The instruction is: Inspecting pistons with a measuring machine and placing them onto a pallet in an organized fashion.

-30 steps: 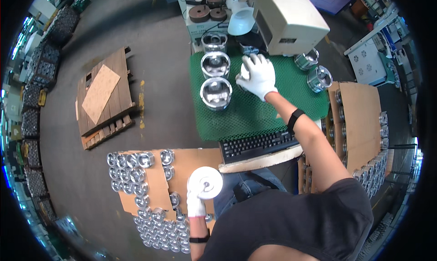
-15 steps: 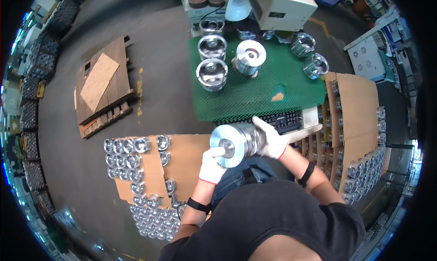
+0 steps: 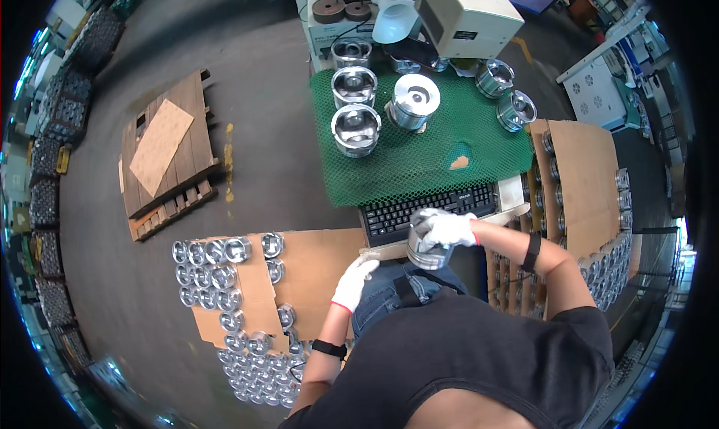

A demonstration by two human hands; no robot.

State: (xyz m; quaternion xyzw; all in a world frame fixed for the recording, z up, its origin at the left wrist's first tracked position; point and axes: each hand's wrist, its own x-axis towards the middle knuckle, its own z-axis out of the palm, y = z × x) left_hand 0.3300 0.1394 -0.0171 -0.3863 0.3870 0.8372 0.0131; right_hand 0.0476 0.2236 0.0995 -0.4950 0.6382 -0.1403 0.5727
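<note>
My right hand (image 3: 443,228), in a white glove, grips a shiny metal piston (image 3: 428,257) from above, in front of the keyboard (image 3: 397,221) and close to my body. My left hand (image 3: 355,282), gloved too, is apart from the piston, near the table's front edge; its fingers are loosely stretched and nothing shows in them. On the green mesh mat (image 3: 442,171) ahead, one piston (image 3: 413,99) stands crown up. To its left is a row of pistons (image 3: 356,130) with their hollow sides up, and more pistons (image 3: 517,110) stand at the mat's right edge.
Cardboard sheets with many pistons (image 3: 213,275) lie at my left; stacked cardboard layers (image 3: 580,174) with pistons stand at my right. Behind the mat are a beige box-shaped device (image 3: 472,17) and brown discs (image 3: 329,10). A wooden pallet (image 3: 168,148) lies on the floor, far left.
My left hand has let go of the piston and drawn back slightly. My right hand has turned the piston and now holds it alone from above. The keyboard shows more.
</note>
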